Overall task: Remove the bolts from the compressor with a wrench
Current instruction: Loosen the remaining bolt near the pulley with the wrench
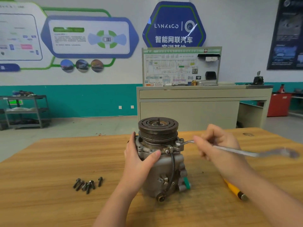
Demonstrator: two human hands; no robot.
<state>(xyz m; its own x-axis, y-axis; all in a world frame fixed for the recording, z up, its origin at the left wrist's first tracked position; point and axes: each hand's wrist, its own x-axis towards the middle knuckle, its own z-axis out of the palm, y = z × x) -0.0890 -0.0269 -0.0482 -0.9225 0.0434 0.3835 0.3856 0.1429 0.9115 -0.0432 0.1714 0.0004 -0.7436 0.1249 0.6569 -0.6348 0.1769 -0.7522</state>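
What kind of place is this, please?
Probably an automotive training workshop: a compressor stands on a wooden workbench, a wiring-diagram teaching board stands behind, and car-themed posters cover the wall.

The blue hexagonal wall sign (174, 24) reads "LYNK&CO" and "智能网联汽车".

Compressor (161, 163) on table (49, 161), loose bolts (87, 185) left of it
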